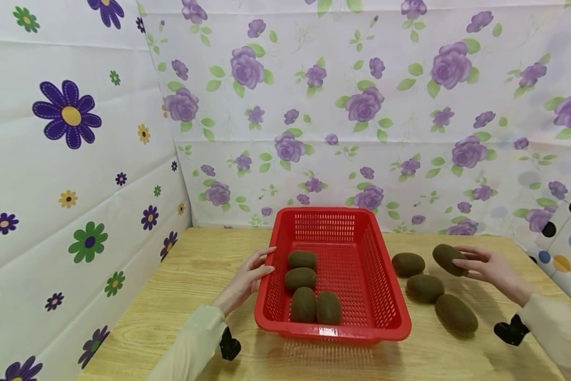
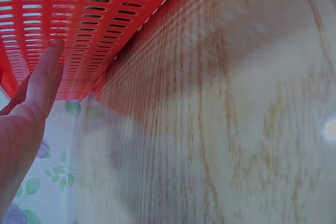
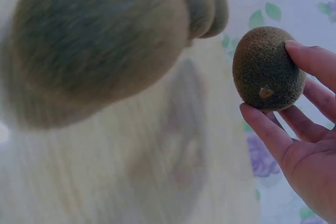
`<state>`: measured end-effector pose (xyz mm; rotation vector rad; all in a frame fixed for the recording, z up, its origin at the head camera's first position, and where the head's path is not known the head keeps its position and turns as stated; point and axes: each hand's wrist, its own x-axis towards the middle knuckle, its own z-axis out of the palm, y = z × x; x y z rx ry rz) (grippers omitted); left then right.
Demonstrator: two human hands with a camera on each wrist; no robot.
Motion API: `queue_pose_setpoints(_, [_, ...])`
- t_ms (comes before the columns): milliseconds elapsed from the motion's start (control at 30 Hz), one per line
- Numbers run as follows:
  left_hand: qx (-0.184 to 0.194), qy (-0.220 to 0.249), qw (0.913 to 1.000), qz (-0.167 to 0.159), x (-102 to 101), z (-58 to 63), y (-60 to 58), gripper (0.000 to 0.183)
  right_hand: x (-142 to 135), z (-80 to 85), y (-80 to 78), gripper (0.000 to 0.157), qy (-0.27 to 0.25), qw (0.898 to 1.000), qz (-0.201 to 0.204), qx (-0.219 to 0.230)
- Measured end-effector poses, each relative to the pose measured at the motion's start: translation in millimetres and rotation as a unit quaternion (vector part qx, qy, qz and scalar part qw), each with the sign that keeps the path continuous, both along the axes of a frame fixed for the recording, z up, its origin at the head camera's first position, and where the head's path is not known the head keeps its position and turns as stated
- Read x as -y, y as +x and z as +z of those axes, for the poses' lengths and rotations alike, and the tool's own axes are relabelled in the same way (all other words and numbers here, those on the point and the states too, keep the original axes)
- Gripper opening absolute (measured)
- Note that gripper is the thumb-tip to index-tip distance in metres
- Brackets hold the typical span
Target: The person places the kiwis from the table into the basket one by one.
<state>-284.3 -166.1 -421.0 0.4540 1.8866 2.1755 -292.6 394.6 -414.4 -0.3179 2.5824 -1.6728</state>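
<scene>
A red plastic basket point(image 1: 330, 332) with perforated walls stands on the table, and several brown kiwis point(image 1: 300, 280) lie along its left side and front. My left hand point(image 1: 247, 279) is at the basket's left wall; in the left wrist view its fingers point(image 2: 44, 80) stretch fairly straight against the slotted wall point(image 2: 89, 30). To the right of the basket, my right hand point(image 1: 490, 270) holds a kiwi point(image 1: 448, 259) between thumb and fingers. The right wrist view shows this kiwi point(image 3: 268, 69) pinched at the fingertips, raised off the tabletop.
On the table right of the basket lie 3 more kiwis, one at the back point(image 1: 408, 264), one in the middle point(image 1: 425, 288) and one nearer the front point(image 1: 456, 314). Flowered cloth walls point(image 1: 314, 121) border the wooden table point(image 1: 218, 248) behind and on the left.
</scene>
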Motion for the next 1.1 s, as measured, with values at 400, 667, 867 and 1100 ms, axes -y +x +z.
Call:
queue_pose_setpoints(400, [-0.003, -0.001, 1.0, -0.004, 0.0, -0.7, -0.8, 0.048, 24.7, 34.9, -8.9, 0.062, 0.032, 0.999, 0.021, -0.022])
queue_pose_setpoints(667, [0.002, 0.0, 1.0, 0.0, 0.0, -0.1, -0.9, 0.048, 49.2, 55.5, -14.2, 0.062, 0.033, 0.998, 0.042, -0.022])
queue_pose_setpoints(867, [0.0, 0.001, 1.0, -0.002, 0.3, 0.3, -0.2, 0.048, 68.8, 66.0, -18.0, 0.06, 0.035, 0.997, 0.056, -0.031])
queue_pose_setpoints(1100, [0.005, -0.001, 1.0, 0.0, 0.1, 1.1, 0.5, 0.048, 93.6, 76.0, -27.4, 0.059, 0.028, 0.995, 0.08, -0.051])
